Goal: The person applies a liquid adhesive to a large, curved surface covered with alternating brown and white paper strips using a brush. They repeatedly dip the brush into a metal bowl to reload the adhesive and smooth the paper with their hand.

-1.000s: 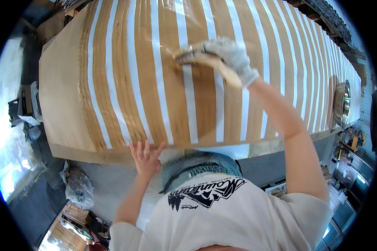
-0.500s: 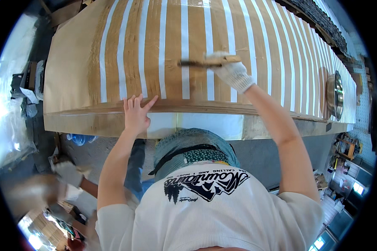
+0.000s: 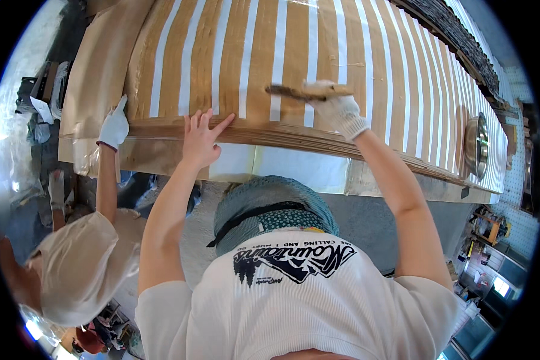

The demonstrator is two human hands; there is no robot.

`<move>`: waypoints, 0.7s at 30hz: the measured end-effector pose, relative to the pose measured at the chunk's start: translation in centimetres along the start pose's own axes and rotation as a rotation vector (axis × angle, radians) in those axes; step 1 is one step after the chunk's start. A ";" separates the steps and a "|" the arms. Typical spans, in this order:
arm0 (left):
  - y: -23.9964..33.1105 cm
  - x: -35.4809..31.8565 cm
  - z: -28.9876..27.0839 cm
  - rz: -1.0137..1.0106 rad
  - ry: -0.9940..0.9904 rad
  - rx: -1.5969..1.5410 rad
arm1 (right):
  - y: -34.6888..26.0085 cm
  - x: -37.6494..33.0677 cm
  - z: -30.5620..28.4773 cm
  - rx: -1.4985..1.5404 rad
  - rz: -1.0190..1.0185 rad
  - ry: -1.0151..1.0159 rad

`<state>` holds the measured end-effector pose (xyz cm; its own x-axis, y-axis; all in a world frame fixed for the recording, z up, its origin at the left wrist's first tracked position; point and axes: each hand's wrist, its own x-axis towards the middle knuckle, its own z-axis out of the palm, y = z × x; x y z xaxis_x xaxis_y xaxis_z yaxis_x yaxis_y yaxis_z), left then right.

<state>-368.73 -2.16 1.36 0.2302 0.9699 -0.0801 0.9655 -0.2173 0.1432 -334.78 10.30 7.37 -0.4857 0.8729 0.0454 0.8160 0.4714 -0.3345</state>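
Note:
My bare left hand (image 3: 202, 141) lies with fingers spread on the near edge of a wide stack of brown sheets with white stripes (image 3: 279, 54). In a white knitted glove, my right hand (image 3: 336, 111) is closed round the wooden handle of a flat brush (image 3: 291, 92). The brush is held sideways over the middle of the stripes, its dark end pointing left. Whether the bristles touch the surface, I cannot tell. At the stack's left end, a co-worker's gloved hand (image 3: 114, 126) is at the near corner of a plain brown sheet (image 3: 102, 66).
A shiny metal bowl (image 3: 477, 146) sits at the right end of the striped stack. The co-worker (image 3: 84, 264) leans in close on my left. A dark ridged stack (image 3: 453, 36) runs along the far right edge. Shelves with odds and ends (image 3: 483, 237) stand at the lower right.
The co-worker has moved in from the lower left and now has a gloved hand at the stack's left corner. My brush is slightly farther right. My left hand has shifted a little away from me.

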 end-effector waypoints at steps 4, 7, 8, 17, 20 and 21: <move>0.2 -0.3 -0.4 -0.010 -0.002 -0.058 | -4.8 3.8 1.5 0.036 -0.046 0.193; -0.5 -0.8 0.1 0.024 0.051 -0.115 | -4.6 1.0 4.9 -0.153 -0.131 0.326; -0.7 -1.3 0.3 0.036 0.070 -0.158 | -4.6 -0.1 5.1 -0.131 -0.124 0.250; -0.3 -1.0 -0.9 -0.006 0.224 -0.158 | -1.9 4.1 -1.6 0.227 0.322 -0.079; -1.4 -0.2 0.2 0.013 0.162 -0.100 | -0.3 8.7 -3.1 0.108 0.414 0.025; -1.8 0.0 0.5 0.019 0.131 -0.087 | -0.7 10.4 -4.3 0.089 0.402 0.082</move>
<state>-370.40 -1.84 0.61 0.2247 0.9730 0.0518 0.9459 -0.2306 0.2284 -339.05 19.62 12.08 -0.1045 0.9940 -0.0322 0.9035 0.0814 -0.4207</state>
